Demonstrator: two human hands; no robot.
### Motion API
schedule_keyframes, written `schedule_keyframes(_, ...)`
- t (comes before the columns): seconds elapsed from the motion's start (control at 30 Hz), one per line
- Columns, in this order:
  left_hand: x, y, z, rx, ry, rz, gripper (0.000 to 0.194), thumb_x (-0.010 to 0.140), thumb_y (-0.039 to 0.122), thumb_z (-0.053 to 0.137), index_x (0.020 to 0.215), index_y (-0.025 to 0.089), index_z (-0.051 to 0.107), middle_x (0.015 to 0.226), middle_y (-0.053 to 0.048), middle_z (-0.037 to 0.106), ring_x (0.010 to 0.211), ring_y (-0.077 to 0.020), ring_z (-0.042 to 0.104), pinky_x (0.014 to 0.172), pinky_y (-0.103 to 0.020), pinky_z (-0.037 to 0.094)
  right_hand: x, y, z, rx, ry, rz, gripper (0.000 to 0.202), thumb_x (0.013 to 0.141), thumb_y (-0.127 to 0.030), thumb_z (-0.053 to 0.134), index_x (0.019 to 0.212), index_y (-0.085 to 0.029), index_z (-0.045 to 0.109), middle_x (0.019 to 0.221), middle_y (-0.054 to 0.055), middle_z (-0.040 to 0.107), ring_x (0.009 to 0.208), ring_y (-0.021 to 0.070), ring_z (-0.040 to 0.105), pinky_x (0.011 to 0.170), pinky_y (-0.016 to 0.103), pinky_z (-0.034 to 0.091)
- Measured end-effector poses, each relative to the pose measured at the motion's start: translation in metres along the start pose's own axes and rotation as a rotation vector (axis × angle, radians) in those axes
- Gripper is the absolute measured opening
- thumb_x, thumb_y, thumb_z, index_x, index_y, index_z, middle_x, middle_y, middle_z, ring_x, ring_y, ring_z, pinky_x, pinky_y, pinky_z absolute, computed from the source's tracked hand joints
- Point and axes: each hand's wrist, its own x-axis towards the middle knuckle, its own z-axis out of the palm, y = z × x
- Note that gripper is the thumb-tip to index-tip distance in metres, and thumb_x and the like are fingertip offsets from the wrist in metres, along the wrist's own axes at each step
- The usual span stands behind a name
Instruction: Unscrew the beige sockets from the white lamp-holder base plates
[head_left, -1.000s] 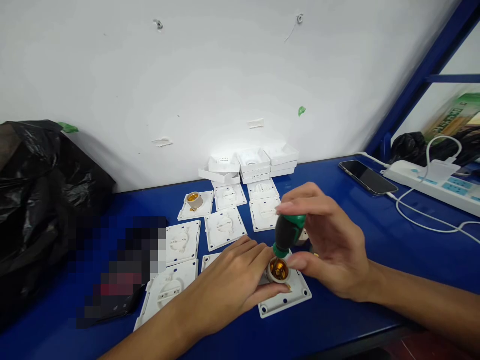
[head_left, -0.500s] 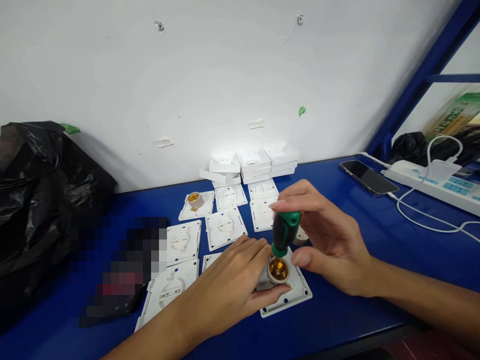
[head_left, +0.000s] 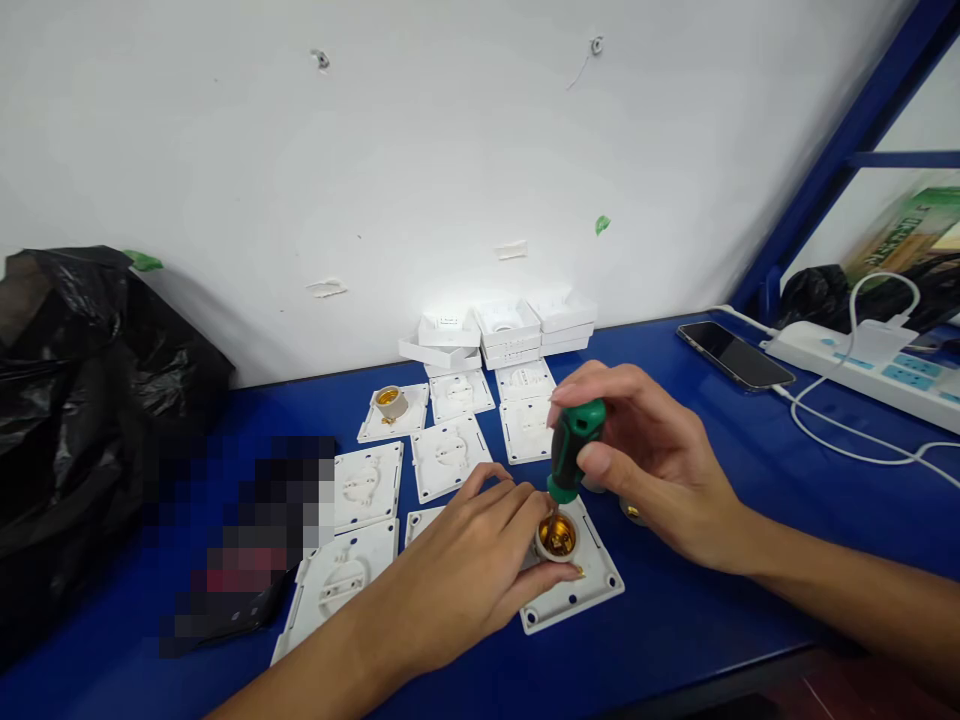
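Note:
My right hand (head_left: pixel 645 450) is closed around the handle of a green and black screwdriver (head_left: pixel 574 450). The shaft points down into a round lamp socket (head_left: pixel 557 537) with a brass-coloured inside. That socket sits on a square white plastic plate (head_left: pixel 577 595) at the front of the table. With thumb and fingers, my left hand (head_left: pixel 487 560) grips the socket's side; part of the socket is hidden behind the fingers. Just behind my right hand, more sockets (head_left: pixel 634 512) show in part on the blue table.
Several white plates (head_left: pixel 450 455) lie left and behind my hands, one bearing a socket (head_left: pixel 391 402). White covers (head_left: pixel 510 325) are stacked against the wall. A black bag (head_left: pixel 97 400) and a partly blurred dark object (head_left: pixel 240 590) are leftward. A phone (head_left: pixel 735 355) and power strip (head_left: pixel 900 370) are rightward.
My right thumb has moved up from beside the socket onto the screwdriver handle, and the fingers have shifted around it. The screwdriver stands slightly differently tilted; my left hand keeps its grip.

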Motion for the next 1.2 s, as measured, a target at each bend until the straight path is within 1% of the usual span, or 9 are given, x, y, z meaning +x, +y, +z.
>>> schedule_keyframes(0.1, 0.0, -0.001, 0.0, -0.012, -0.002, 0.015, 0.026, 0.106, 0.045, 0.057, 0.109, 0.019, 0.057, 0.096, -0.003, 0.068, 0.091, -0.0241, 0.063, 0.101, -0.045, 0.045, 0.001, -0.001, 0.0, -0.004, -0.06, 0.036, 0.033, 0.103, -0.02, 0.058, 0.133, -0.029, 0.065, 0.119, 0.004, 0.068, 0.107, 0.0155, 0.063, 0.089, 0.031, 0.056)
schedule_keyframes(0.23, 0.0, 0.0, 0.0, -0.014, -0.015, -0.003, 0.027, 0.106, 0.045, 0.055, 0.109, 0.019, 0.058, 0.099, -0.005, 0.067, 0.093, -0.0251, 0.062, 0.1, -0.046, 0.047, 0.001, -0.002, -0.002, 0.001, -0.055, -0.02, 0.031, 0.099, -0.021, 0.064, 0.129, -0.029, 0.068, 0.113, 0.004, 0.065, 0.101, 0.0167, 0.061, 0.087, 0.033, 0.057)
schedule_keyframes(0.37, 0.001, 0.001, -0.002, -0.029, -0.015, -0.031, 0.026, 0.106, 0.042, 0.057, 0.118, 0.019, 0.057, 0.102, -0.005, 0.068, 0.098, -0.0267, 0.061, 0.1, -0.047, 0.047, 0.002, -0.003, -0.003, -0.004, -0.105, 0.02, 0.034, 0.103, -0.019, 0.057, 0.134, -0.029, 0.064, 0.119, 0.005, 0.067, 0.106, 0.0166, 0.063, 0.09, 0.034, 0.057)
schedule_keyframes(0.47, 0.001, 0.001, -0.002, -0.043, -0.003, -0.033, 0.024, 0.105, 0.042, 0.057, 0.116, 0.021, 0.056, 0.101, -0.004, 0.067, 0.098, -0.0264, 0.062, 0.1, -0.047, 0.048, 0.001, -0.003, -0.002, 0.009, -0.028, -0.007, 0.029, 0.099, -0.022, 0.065, 0.126, -0.03, 0.067, 0.111, 0.003, 0.066, 0.1, 0.0163, 0.063, 0.081, 0.031, 0.059)
schedule_keyframes(0.67, -0.003, -0.002, 0.0, -0.06, 0.053, -0.054, 0.025, 0.103, 0.044, 0.062, 0.108, 0.021, 0.054, 0.104, -0.005, 0.064, 0.104, -0.0281, 0.059, 0.096, -0.047, 0.053, 0.007, -0.006, -0.006, 0.037, 0.08, 0.03, 0.027, 0.1, -0.021, 0.063, 0.125, -0.03, 0.068, 0.112, 0.003, 0.071, 0.103, 0.0157, 0.068, 0.086, 0.03, 0.062)
schedule_keyframes(0.9, -0.002, 0.005, -0.001, -0.279, 0.106, -0.086, 0.026, 0.098, 0.028, 0.068, 0.117, 0.025, 0.05, 0.136, -0.008, 0.054, 0.123, -0.0255, 0.058, 0.099, -0.039, 0.056, 0.023, 0.002, -0.047, 0.039, 0.311, 0.088, 0.022, 0.1, -0.027, 0.062, 0.12, -0.034, 0.07, 0.106, 0.001, 0.073, 0.103, 0.0173, 0.069, 0.09, 0.033, 0.06)
schedule_keyframes(1.03, 0.007, 0.016, -0.004, -0.36, 0.027, -0.112, 0.029, 0.094, 0.019, 0.07, 0.115, 0.026, 0.051, 0.119, -0.003, 0.065, 0.111, -0.0221, 0.063, 0.09, -0.035, 0.057, 0.024, 0.015, -0.068, 0.042, 0.402, 0.106, 0.021, 0.097, -0.029, 0.065, 0.117, -0.033, 0.07, 0.104, 0.001, 0.072, 0.106, 0.0173, 0.068, 0.093, 0.032, 0.057)
schedule_keyframes(1.1, 0.014, 0.022, -0.003, -0.334, 0.002, -0.099, 0.022, 0.096, 0.027, 0.072, 0.11, 0.025, 0.055, 0.107, -0.001, 0.067, 0.1, -0.0213, 0.064, 0.087, -0.035, 0.055, 0.023, 0.02, -0.071, 0.035, 0.423, 0.118, 0.02, 0.098, -0.03, 0.064, 0.117, -0.032, 0.07, 0.103, 0.001, 0.072, 0.104, 0.0175, 0.067, 0.094, 0.034, 0.057)
schedule_keyframes(1.2, 0.025, 0.033, 0.001, -0.235, 0.012, -0.052, 0.027, 0.095, 0.042, 0.074, 0.104, 0.023, 0.057, 0.102, -0.001, 0.066, 0.095, -0.0218, 0.062, 0.094, -0.04, 0.051, 0.021, 0.023, -0.07, 0.015, 0.413, 0.129, 0.02, 0.099, -0.031, 0.062, 0.118, -0.031, 0.068, 0.103, 0.001, 0.072, 0.103, 0.018, 0.067, 0.095, 0.039, 0.056)
